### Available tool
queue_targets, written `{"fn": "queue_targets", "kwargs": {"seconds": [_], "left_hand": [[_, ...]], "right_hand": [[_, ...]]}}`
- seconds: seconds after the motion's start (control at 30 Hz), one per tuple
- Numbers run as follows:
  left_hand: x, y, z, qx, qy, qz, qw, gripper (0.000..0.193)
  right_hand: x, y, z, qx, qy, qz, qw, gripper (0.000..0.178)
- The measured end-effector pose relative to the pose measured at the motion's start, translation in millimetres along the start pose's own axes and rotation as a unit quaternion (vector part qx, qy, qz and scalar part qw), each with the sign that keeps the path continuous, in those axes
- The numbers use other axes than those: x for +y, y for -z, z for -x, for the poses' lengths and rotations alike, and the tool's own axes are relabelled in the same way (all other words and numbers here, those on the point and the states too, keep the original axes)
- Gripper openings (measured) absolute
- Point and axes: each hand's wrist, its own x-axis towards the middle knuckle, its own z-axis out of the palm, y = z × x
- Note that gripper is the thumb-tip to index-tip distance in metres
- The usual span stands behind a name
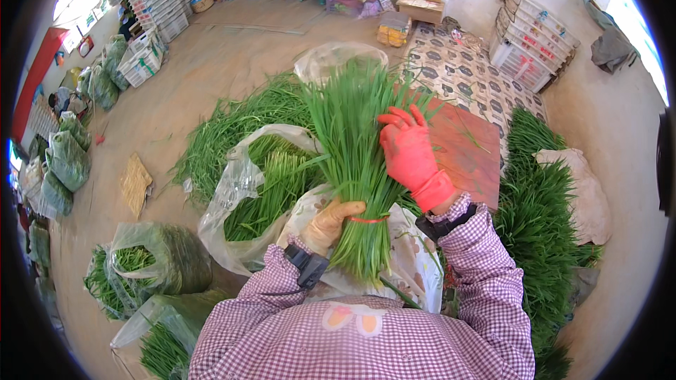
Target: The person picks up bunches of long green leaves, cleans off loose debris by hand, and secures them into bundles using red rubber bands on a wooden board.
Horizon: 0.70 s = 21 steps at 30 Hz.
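A thick bunch of long, flat green leaves, seemingly garlic chives, leans upright in front of me, paler stem ends toward my body. My left hand, in a tan glove, is closed around its lower part, with the thumb across the front. A red band circles the stems beside that thumb. At the upper right edge of the bunch is my right hand, in a red rubber glove. Its fingers are bent in against the leaves; what they pinch is too small to make out. A pale patterned cloth lies under the stems.
An open plastic bag of chives stands left of the bunch, beside a loose heap. More filled bags sit lower left. A reddish board and a long chive pile lie right. Stacked crates stand behind.
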Motion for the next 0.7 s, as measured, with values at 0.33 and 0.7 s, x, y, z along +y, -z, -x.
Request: {"fn": "queue_targets", "kwargs": {"seconds": [0.33, 0.7], "left_hand": [[5, -15, -7, -0.007, 0.023, 0.031, 0.999, 0.051], [4, -26, -11, 0.053, 0.012, -0.007, 0.999, 0.042]], "right_hand": [[44, -11, -5, 0.086, -0.12, 0.004, 0.989, 0.007], [-16, 16, 11, -0.023, 0.086, -0.049, 0.995, 0.013]]}}
